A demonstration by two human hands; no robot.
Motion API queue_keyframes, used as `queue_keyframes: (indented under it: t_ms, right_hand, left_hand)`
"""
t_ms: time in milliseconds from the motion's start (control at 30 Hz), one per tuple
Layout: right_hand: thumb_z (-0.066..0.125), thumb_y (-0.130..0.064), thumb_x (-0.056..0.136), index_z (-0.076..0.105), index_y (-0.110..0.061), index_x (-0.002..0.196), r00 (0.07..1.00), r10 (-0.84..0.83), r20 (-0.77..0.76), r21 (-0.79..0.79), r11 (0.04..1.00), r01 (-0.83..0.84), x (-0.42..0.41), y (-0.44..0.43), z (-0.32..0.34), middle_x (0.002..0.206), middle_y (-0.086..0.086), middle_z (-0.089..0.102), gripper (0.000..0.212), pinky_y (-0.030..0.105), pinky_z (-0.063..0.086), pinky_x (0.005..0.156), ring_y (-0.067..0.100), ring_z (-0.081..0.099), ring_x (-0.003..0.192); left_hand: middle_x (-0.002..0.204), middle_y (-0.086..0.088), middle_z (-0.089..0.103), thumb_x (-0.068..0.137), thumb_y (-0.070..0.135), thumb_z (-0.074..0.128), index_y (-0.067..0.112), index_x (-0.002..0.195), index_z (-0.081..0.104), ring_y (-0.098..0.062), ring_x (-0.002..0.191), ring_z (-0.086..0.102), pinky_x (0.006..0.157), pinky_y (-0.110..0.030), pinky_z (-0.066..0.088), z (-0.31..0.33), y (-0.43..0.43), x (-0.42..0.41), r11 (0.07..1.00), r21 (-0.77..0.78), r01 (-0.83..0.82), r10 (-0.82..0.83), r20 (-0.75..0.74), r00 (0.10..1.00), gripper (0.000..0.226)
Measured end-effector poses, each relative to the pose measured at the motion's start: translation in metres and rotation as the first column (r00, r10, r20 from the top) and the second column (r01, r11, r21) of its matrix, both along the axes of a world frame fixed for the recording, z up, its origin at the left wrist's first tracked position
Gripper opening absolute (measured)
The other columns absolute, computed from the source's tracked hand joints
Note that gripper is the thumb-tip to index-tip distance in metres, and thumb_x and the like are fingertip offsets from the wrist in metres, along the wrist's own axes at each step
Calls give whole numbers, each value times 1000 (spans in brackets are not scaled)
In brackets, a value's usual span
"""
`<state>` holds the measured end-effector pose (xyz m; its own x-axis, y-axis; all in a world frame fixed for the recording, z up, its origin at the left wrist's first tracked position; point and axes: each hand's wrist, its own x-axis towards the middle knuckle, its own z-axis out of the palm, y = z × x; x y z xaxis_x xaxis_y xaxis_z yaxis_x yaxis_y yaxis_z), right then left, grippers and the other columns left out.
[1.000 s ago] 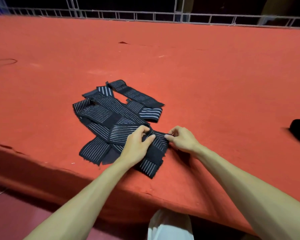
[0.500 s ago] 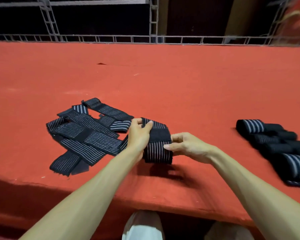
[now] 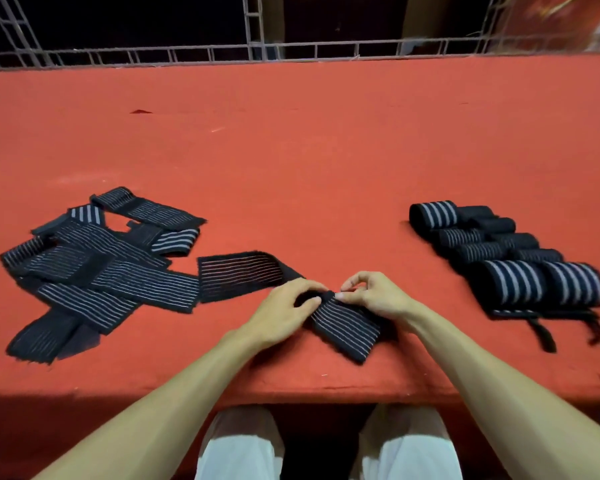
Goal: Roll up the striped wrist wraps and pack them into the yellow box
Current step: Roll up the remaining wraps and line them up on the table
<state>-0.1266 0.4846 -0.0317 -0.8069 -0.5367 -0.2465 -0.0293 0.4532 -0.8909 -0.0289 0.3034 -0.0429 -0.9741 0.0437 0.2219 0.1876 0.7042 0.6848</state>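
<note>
My left hand (image 3: pixel 284 313) lies on one striped wrist wrap (image 3: pixel 343 323) near the front edge of the red tabletop (image 3: pixel 309 161). Its fingers (image 3: pixel 307 289) are curled over the band and the thumb is pressed on top. My right hand (image 3: pixel 373 299) meets it at the same spot, with thumb and forefinger pinching the wrap's far edge and the other fingers arched above it. The wrap lies flat on the red surface and is bent where I hold it: one end runs off to the left, the other slants toward me and to the right. Just beside its left end sits a loose heap of unrolled wraps (image 3: pixel 101 275), crossing one another. Well off to the right, a cluster of rolled wraps (image 3: pixel 510 261) lies side by side, with black straps (image 3: pixel 542 336) trailing from the nearest ones.
</note>
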Motion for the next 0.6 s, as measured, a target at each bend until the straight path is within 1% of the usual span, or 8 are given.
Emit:
queue_keyframes:
  t_ms: [100,167,233,300,400,433,500,600]
  right_hand:
    - [76,-16,83,57,-11,91,998,-4,64,-109,994,11,-3,20,-2,74,5,61,21,24,42,59,13,54,65]
    - [72,-12,85,60,-9,91,984,116,132,-147,984,-97,-3,36,4,75,3,63,14,19,45,58,10,57,63]
    - [67,-4,87,62,-4,93,928,272,253,-175,957,-233,-1,47,11,77,5,64,9,19,50,59,10,61,64]
    - [65,3,86,63,0,93,889,345,300,-162,937,-309,-1,51,15,82,10,64,8,22,55,64,13,63,66]
    - [70,9,78,67,2,103,877,370,305,-201,926,-320,-5,52,21,98,15,67,26,23,55,78,18,67,85]
    - [72,9,74,67,1,107,869,382,314,-237,918,-318,-7,52,22,104,16,68,35,24,54,83,19,67,92]
    - [72,8,68,67,0,110,882,380,280,-269,913,-308,-8,48,27,109,18,68,43,26,51,91,21,65,96]
    - [75,-5,79,67,5,98,948,279,152,-259,937,-234,-4,35,33,89,20,68,23,30,57,80,24,67,79]
  left_hand:
    - [117,10,65,94,16,57,19,110,70,-1,114,53,106,-28,37,-24,0,-6,998,-65,10,-11,-15,1000,21]
    - [116,23,61,93,24,59,30,109,71,5,119,46,106,-37,30,-30,0,-7,990,-122,-71,68,-25,997,20]
    - [115,31,57,94,32,58,39,109,69,9,118,40,93,-33,17,-28,5,-4,960,-237,-147,143,-33,989,19]
    - [118,31,58,95,40,53,41,111,68,1,114,39,82,-29,10,-26,9,0,912,-359,-199,170,-113,979,22]
    - [120,23,64,86,32,47,36,113,69,-13,111,44,78,-29,10,-26,12,7,841,-489,-229,136,-219,966,35]
    - [118,22,64,82,25,45,34,113,70,-13,111,44,79,-29,12,-25,13,9,864,-459,-207,128,-198,972,40]
    - [111,22,63,73,15,42,31,110,70,-6,113,44,87,-31,21,-12,12,17,963,-239,-129,100,-129,987,50]
    - [110,20,65,79,16,44,32,110,66,0,111,56,99,-25,39,9,8,26,978,209,16,13,-133,991,41]
